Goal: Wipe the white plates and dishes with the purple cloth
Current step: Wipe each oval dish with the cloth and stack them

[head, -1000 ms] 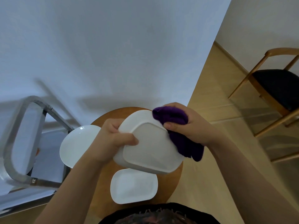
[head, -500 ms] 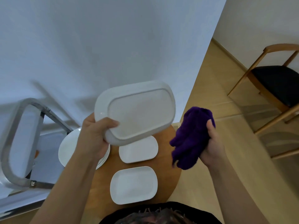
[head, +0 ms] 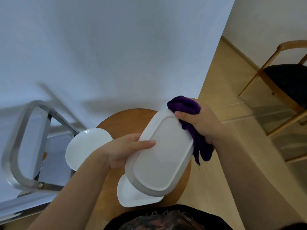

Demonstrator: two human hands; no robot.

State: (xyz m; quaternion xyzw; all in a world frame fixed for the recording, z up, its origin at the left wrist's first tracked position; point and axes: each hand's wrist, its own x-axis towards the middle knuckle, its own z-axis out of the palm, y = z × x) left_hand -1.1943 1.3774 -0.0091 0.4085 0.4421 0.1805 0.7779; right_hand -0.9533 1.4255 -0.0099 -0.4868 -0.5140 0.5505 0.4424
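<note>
Head view, starting at the left edge of the frame: a silver metal looped frame (head: 25,143) stands against the pale wall, with a grey shelf surface below it. Just right of it, a round white plate (head: 84,145) lies on the left edge of a round brown wooden table (head: 126,120), partly covered by the left forearm. The left hand (head: 126,150), at the frame's centre, grips the left long edge of a white oblong dish with rounded corners (head: 162,156), thumb laid across its flat underside and fingers hidden behind it. The dish is held above the table, tilted, its underside facing the camera and its long axis running from lower left to upper right. Below it, a white rounded-rectangle plate (head: 131,195) lies on the near part of the table, mostly hidden by the dish. At the dish's upper right end, the right hand (head: 201,120) is curled round a bunched dark purple cloth (head: 186,105), pressing it against the rim; a loose tail of cloth hangs down beside the dish's right edge. At the far right, a wooden chair with a black seat (head: 289,80) stands on the light wood floor.
</note>
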